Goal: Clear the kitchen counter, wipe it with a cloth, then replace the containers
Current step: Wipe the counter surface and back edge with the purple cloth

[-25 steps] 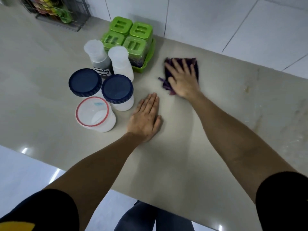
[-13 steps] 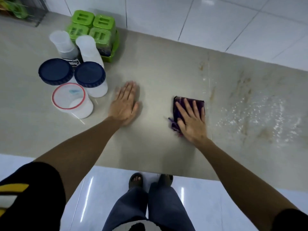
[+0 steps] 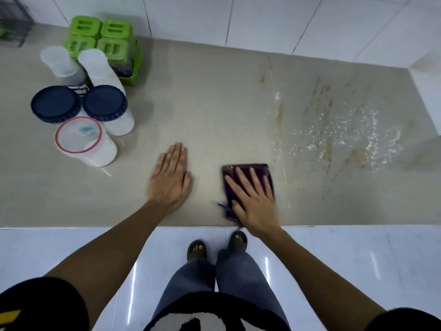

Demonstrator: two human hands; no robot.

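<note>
Right hand [image 3: 253, 199]: fingers spread, pressing purple cloth [image 3: 247, 177] at 6 o'clock.
Left hand [image 3: 170, 177]: flat on counter [image 3: 214, 103].
Cloth: likely soft, limp; pinch an edge.

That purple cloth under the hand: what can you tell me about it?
The purple cloth is dark, soft-looking fabric, folded into a rough rectangle and lying flat on the grey counter near its front edge. The right hand presses on it with spread, straight fingers, covering its near half. A frayed corner sticks out at its lower left.
</note>
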